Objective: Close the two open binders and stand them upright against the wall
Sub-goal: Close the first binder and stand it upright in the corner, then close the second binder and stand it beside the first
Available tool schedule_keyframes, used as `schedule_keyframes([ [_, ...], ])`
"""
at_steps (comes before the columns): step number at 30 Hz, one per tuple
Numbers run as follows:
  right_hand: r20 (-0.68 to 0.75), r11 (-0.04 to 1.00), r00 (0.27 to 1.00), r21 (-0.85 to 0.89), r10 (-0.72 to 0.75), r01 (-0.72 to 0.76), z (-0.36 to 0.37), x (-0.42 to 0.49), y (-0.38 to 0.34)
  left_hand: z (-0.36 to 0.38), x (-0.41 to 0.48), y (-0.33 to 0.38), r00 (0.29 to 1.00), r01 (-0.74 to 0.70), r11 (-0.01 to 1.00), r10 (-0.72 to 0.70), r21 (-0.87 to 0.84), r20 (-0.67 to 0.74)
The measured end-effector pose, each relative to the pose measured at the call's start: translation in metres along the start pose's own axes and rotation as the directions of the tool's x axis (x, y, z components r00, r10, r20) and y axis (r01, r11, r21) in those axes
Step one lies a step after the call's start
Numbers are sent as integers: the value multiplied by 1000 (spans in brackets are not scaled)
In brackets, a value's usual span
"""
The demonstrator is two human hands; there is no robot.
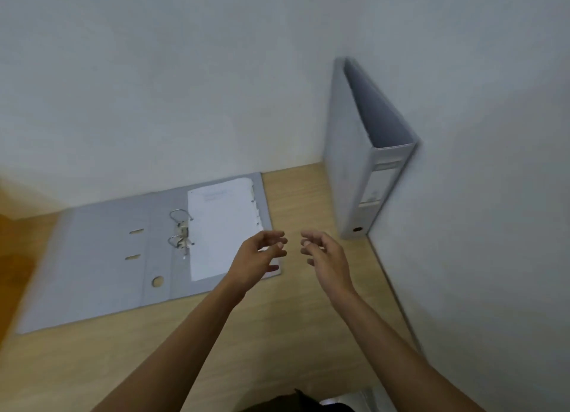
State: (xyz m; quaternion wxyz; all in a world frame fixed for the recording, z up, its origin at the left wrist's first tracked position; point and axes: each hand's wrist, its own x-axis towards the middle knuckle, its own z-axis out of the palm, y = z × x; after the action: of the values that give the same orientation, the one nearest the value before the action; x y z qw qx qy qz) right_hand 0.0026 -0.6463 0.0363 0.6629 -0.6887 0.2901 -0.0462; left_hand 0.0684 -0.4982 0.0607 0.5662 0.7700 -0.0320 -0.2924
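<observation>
A grey binder (pixel 364 171) stands upright and closed in the corner, its side against the right wall (pixel 493 195) and its labelled spine facing me. A second grey binder (pixel 101 257) lies open flat on the wooden desk (pixel 296 334), with its metal rings (pixel 180 229) up and white sheets (pixel 222 226) on its right half. My left hand (pixel 259 257) hovers over the open binder's right front corner, fingers apart and empty. My right hand (pixel 324 257) hovers beside it over bare desk, below the standing binder, also spread and empty.
White walls meet in the corner behind the standing binder; the back wall (pixel 154 87) runs along the open binder's far edge. The desk's left end (pixel 12 242) is darker and blurred. A dark patch of my clothing (pixel 296 404) shows at the bottom.
</observation>
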Motion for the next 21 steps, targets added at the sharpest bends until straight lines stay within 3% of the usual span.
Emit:
schedule_keyframes([
  [15, 322, 957, 933, -281, 159, -66, 225, -48, 26, -222, -74, -128, 935, 211, 956, -258, -204, -244],
  [21, 439, 884, 877, -465, 196, 36, 308, -45, 38, -277, -99, -161, 893, 257, 926, -337, -276, -298],
])
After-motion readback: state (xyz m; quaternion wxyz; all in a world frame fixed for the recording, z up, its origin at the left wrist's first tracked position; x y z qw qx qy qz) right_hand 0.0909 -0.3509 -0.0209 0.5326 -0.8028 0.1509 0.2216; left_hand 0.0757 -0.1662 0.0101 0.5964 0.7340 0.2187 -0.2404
